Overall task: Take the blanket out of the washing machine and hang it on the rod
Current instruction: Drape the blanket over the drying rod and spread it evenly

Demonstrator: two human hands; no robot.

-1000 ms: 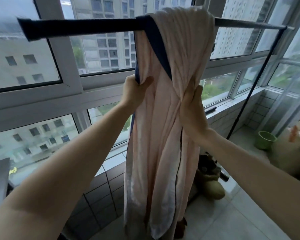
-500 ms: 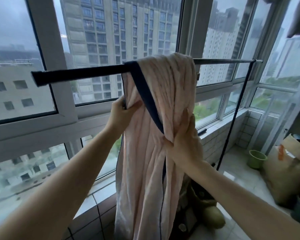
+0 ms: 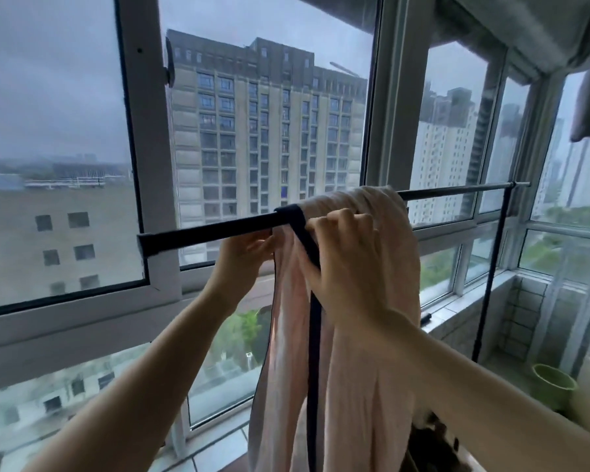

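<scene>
two bare hands are up at the rod (image 3: 205, 233), a dark bar running left to right in front of the windows (image 3: 143, 137), its left end free and its right end meeting a thin dark upright post (image 3: 487, 294). the blanket (image 3: 365, 335), pale pink with a navy border (image 3: 312, 335), is draped over the rod about midway and hangs bunched in long folds down past the bottom of the view. the left hand (image 3: 242, 257) sits just below the rod at the blanket's left edge, fingers curled and pinching that edge. the right hand (image 3: 344, 264) is on the front of the blanket just under the rod, knuckles bent, fingers gathered into the cloth beside the navy border and gripping it. no writing or label can be read on the blanket or the rod. bare rod runs on both sides of the blanket, a longer stretch to the left and a thinner stretch to the right. a green pot (image 3: 552, 386) stands on the floor at lower right, well apart from the blanket, and a dark shape lies low behind the cloth, too blurred to tell.
</scene>
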